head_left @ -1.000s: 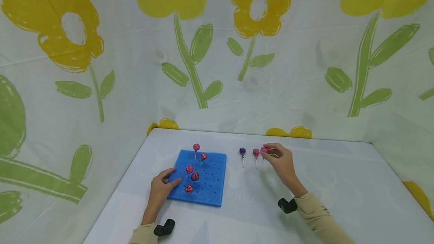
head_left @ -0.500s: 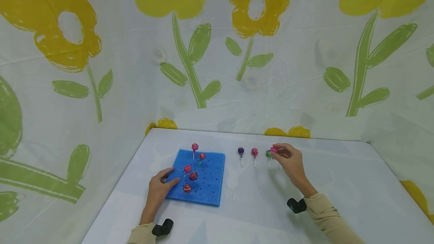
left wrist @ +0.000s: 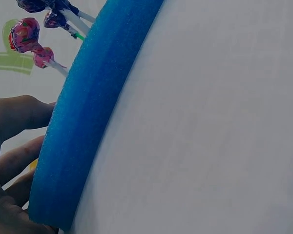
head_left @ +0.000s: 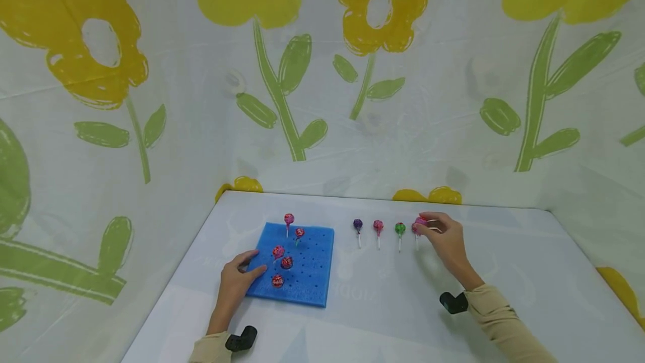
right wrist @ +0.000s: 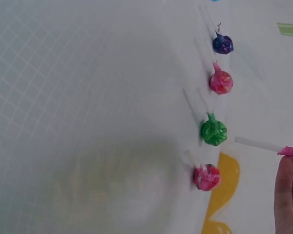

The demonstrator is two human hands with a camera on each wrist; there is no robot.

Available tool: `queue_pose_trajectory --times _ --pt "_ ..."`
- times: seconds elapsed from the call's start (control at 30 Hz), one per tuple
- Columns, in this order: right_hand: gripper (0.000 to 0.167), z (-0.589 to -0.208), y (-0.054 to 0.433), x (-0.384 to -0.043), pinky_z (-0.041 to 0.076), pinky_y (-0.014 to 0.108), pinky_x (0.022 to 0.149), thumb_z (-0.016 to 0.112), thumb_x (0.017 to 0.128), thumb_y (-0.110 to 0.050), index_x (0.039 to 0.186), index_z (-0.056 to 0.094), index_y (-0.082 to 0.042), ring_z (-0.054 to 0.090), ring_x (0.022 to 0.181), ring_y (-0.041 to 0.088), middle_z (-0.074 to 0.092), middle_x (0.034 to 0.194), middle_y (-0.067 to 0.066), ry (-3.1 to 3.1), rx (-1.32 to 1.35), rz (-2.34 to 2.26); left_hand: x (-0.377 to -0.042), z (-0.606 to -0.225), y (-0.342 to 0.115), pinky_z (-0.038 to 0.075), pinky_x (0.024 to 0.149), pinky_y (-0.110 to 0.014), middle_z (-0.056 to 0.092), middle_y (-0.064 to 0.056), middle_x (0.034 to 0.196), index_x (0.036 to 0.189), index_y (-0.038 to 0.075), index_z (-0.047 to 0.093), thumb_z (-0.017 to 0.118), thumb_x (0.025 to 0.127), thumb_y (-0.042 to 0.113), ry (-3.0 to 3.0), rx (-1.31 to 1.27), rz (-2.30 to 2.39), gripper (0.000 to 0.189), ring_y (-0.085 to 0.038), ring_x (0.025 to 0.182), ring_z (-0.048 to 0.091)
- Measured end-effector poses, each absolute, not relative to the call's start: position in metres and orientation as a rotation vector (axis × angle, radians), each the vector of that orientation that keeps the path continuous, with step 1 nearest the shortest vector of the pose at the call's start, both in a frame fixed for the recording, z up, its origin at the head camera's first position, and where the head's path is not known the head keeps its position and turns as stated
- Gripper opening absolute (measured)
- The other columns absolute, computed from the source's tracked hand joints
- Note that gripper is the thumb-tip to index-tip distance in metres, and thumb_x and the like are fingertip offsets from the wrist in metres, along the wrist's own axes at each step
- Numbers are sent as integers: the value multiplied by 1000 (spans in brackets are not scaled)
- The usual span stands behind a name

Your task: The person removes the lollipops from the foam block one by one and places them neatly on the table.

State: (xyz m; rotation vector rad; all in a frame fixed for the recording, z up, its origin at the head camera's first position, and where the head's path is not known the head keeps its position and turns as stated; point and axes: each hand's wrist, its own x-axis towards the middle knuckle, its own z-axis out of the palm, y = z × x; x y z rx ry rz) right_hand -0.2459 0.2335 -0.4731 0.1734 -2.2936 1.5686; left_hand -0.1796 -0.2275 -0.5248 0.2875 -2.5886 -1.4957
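My left hand [head_left: 235, 282] holds the left edge of a blue foam board [head_left: 309, 290] dotted with small holes. Several wrapped lollipops, such as a red one [head_left: 277, 280], stand in the board's left half. My right hand [head_left: 445, 242] pinches a pink-wrapped lollipop [right wrist: 290, 152], its white stick jutting out; the fingers partly hide its head. Below that hand, on the table, lies a red-pink lollipop [right wrist: 206, 177], at the right end of a row with a green lollipop [head_left: 400, 228], a pink lollipop [head_left: 378, 225] and a purple lollipop [head_left: 358, 224].
The white table [head_left: 383, 318] reaches back to a curtain [head_left: 201, 71] printed with yellow flowers. Dark wrist devices, one at the left cuff [head_left: 242, 339] and one at the right cuff [head_left: 453, 302], sit below the hands.
My right hand has moved rightward along the row with the pink lollipop, uncovering the green one and now overlapping the red-pink one. My left hand stays on the foam board.
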Motion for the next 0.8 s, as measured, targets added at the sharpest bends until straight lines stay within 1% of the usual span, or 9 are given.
queue_pose_trajectory --times 0.07,0.17,0.23,0.3,0.37,0.47,0.53,0.6,0.8 --pt "34 -486 242 -254 49 12 71 70 87 -20 112 64 1 60 86 14 64 103 12 -2269 206 1566 -180 -525 -228 41 97 -50 55 -19 128 127 6 59 75 82 23 -2587 285 -1496 51 -31 118 48" --pt "41 -505 256 -265 48 11 72 67 88 -32 115 63 -1 60 87 11 63 106 10 -2315 193 1474 -180 -525 -227 41 97 -50 55 -19 129 127 6 59 75 82 23 -2584 286 -1500 51 -31 118 48" --pt "44 -519 265 -274 47 11 71 67 88 -36 115 63 -2 59 86 8 64 105 7 -2319 190 1450 -180 -525 -227 41 97 -50 55 -19 129 127 6 59 75 82 22 -2584 290 -1498 51 -32 118 48" --pt "44 -524 269 -277 47 10 70 67 87 -37 115 63 -2 59 85 7 64 104 6 -2322 191 1430 -180 -525 -227 41 97 -50 55 -19 128 127 6 59 75 82 22 -2585 302 -1492 50 -32 118 48" --pt "43 -519 269 -274 48 11 69 68 87 -33 113 63 1 60 84 10 64 103 9 -2311 191 1450 -180 -525 -226 41 97 -50 55 -20 127 126 6 59 75 81 21 -2587 311 -1484 50 -32 117 49" --pt "38 -505 265 -267 49 12 66 70 86 -25 109 64 4 60 80 12 65 98 10 -2294 162 1482 -181 -525 -226 41 96 -50 55 -20 127 126 6 60 75 81 21 -2584 310 -1479 49 -33 116 49" --pt "37 -495 262 -262 50 13 65 70 86 -22 108 63 6 60 79 13 65 97 11 -2315 131 1487 -181 -524 -226 41 96 -50 55 -20 127 126 6 60 74 81 21 -2584 306 -1478 50 -33 116 49" --pt "35 -492 260 -262 50 13 64 70 86 -22 108 64 5 59 77 10 65 95 9 -2350 52 1491 -181 -524 -226 41 96 -51 55 -20 127 127 5 59 74 81 22 -2587 300 -1475 50 -33 117 49" --pt "32 -488 261 -268 51 15 63 67 88 -17 111 63 4 60 76 15 64 100 16 -2489 -134 1473 -181 -525 -226 42 95 -49 56 -19 126 127 6 59 75 81 22 -2587 299 -1480 51 -31 116 49"
